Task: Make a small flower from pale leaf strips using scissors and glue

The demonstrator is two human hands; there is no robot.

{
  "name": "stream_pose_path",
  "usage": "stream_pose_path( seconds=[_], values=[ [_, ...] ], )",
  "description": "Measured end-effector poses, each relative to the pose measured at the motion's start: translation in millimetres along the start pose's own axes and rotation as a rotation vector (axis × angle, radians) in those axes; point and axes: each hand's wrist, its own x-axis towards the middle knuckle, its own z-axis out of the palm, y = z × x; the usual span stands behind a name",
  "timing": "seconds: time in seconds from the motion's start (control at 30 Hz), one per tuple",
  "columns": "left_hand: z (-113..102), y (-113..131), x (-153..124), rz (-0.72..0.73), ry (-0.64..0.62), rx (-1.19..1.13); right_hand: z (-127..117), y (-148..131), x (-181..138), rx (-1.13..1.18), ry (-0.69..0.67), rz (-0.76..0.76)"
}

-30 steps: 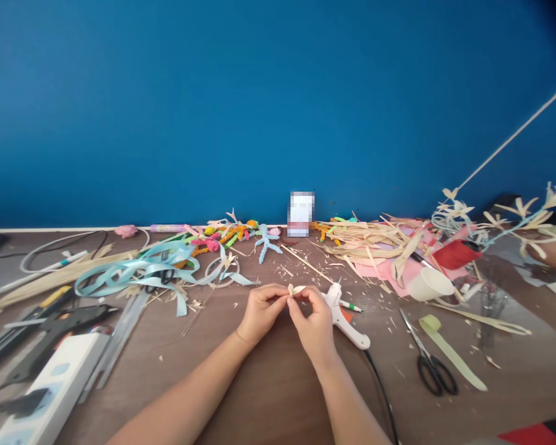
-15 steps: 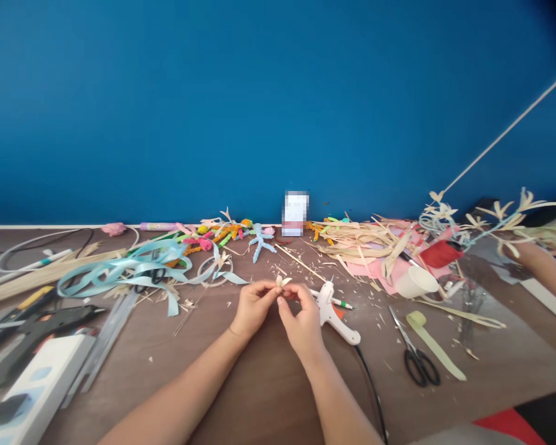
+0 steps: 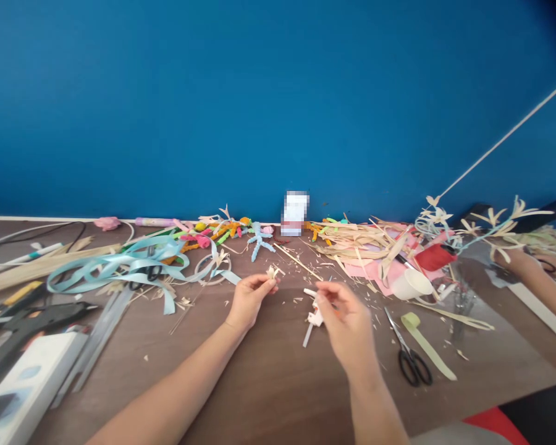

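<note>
My left hand (image 3: 249, 301) rests on the brown table (image 3: 269, 383) and pinches a small folded pale leaf piece (image 3: 272, 272) between thumb and fingertips. My right hand (image 3: 348, 322) is a little to the right, with its fingers wrapped round a white glue gun (image 3: 312, 317). The gun's nozzle points left, toward the leaf piece, and my hand hides most of its body. The two hands are apart.
Black scissors (image 3: 408, 353) and a green strip (image 3: 427, 347) lie right of my right hand. Further back are a white cup (image 3: 410, 284), a red spool (image 3: 433, 256) and dried leaf strips (image 3: 366, 244). Blue ribbon (image 3: 120, 266), a black glue gun (image 3: 32, 318) and a white power strip (image 3: 28, 383) lie left. Another person's hand (image 3: 530, 267) works at far right.
My right hand has let go of the leaf piece, moved right and taken hold of the white glue gun. My left hand keeps the piece.
</note>
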Motion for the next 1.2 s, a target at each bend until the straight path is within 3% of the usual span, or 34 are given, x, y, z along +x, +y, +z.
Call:
stream_pose_path(
  seconds=[0.13, 0.27, 0.33, 0.43, 0.6, 0.87, 1.03, 1.13, 1.2],
  values=[
    [1, -1, 0, -0.047, -0.032, -0.028, -42, 11, 34, -0.241, 0.038, -0.075],
    [1, -1, 2, -0.072, -0.055, -0.046, -61, 56, 87, -0.459, -0.026, -0.064],
    [1, -1, 3, -0.08, -0.058, -0.048, -61, 78, 106, -0.651, -0.111, 0.002],
    [2, -2, 4, -0.083, -0.063, -0.047, -53, 100, 121, -0.711, -0.157, 0.014],
    [2, -3, 6, -0.088, -0.057, -0.021, -32, 106, 125, -0.701, -0.204, -0.023],
    [1, -5, 7, -0.084, -0.061, -0.002, -30, 108, 129, -0.571, -0.144, 0.045],
    [1, -4, 6, -0.102, -0.066, -0.008, -34, 82, 114, -0.353, -0.094, 0.117],
    [2, -2, 4, -0.116, -0.069, -0.029, -15, 53, 83, -0.153, -0.111, 0.146],
    [2, -2, 3, -0.121, -0.074, -0.048, 8, 37, 57, 0.215, -0.147, 0.222]
  ],
)
